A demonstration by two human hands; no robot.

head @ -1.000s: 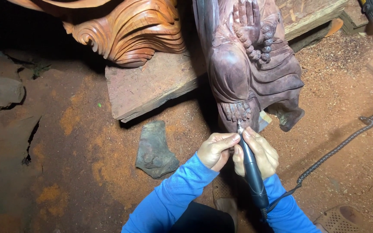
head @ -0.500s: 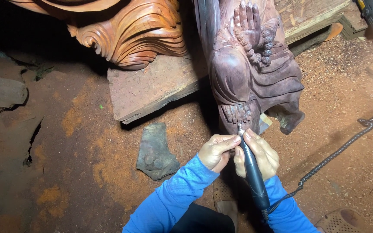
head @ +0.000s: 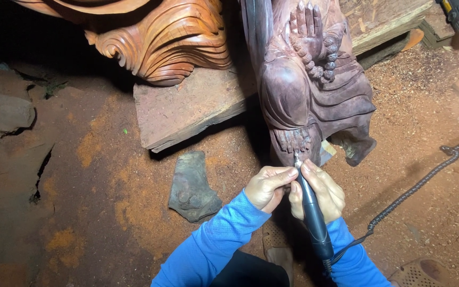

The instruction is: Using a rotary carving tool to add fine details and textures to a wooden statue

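Observation:
A dark brown carved wooden statue (head: 306,90) stands ahead of me, with a raised hand, beads and carved toes at its foot. My right hand (head: 322,191) grips a slim black rotary handpiece (head: 312,212) like a pen. Its small bit touches the statue's foot near the toes. My left hand (head: 266,186) pinches the front of the tool and steadies it. Both arms wear blue sleeves. A black flexible shaft (head: 410,194) runs from the tool's rear away to the right.
An orange-brown carving with wavy folds (head: 160,42) rests on a rough wooden plank (head: 187,109) at the upper left. A dark flat fragment (head: 192,188) lies on the sawdust-covered floor (head: 96,175). Cracks run through the ground at left. More timber (head: 383,18) lies at the upper right.
The view has shifted slightly. Both hands stay on the tool at the statue's foot, with the bit at about the same spot.

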